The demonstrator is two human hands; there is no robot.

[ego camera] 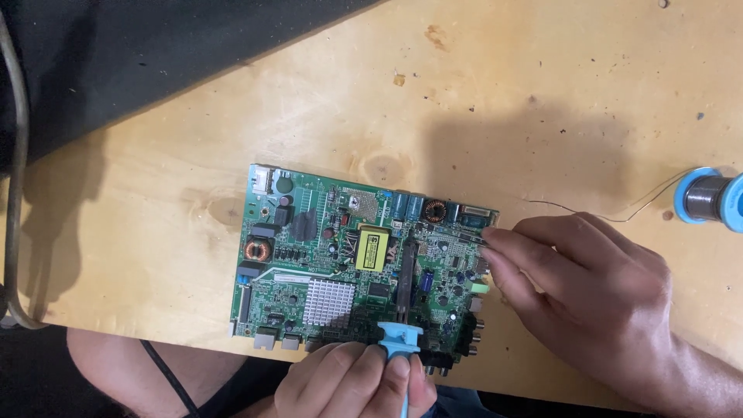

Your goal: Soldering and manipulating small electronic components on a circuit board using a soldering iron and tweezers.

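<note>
Head view: green rectangular circuit board (pixel 356 259) flat on pale wooden table (pixel 155 193), long axis running left to right, near edge close to table's front edge. Left hand (pixel 356 383) at bottom, just below board's near edge, fingers curled tight around light blue plastic handle of soldering iron (pixel 401 348); dark shaft of that tool pointing away from body, up across board's middle, tip lying near yellow rectangular component (pixel 372 249). Right hand (pixel 588 286) at board's right edge, fingertips (pixel 495 240) pinched together on thin grey solder wire (pixel 588 210), wire end meeting board's upper right corner. From that pinch, wire trailing right to blue-rimmed spool of solder (pixel 708 197) at table's right side, well apart from board. Iron tip left of pinched wire end, both over right half of board. Right hand nearer to that corner. Silver finned heatsink (pixel 329 300) left of iron shaft.
</note>
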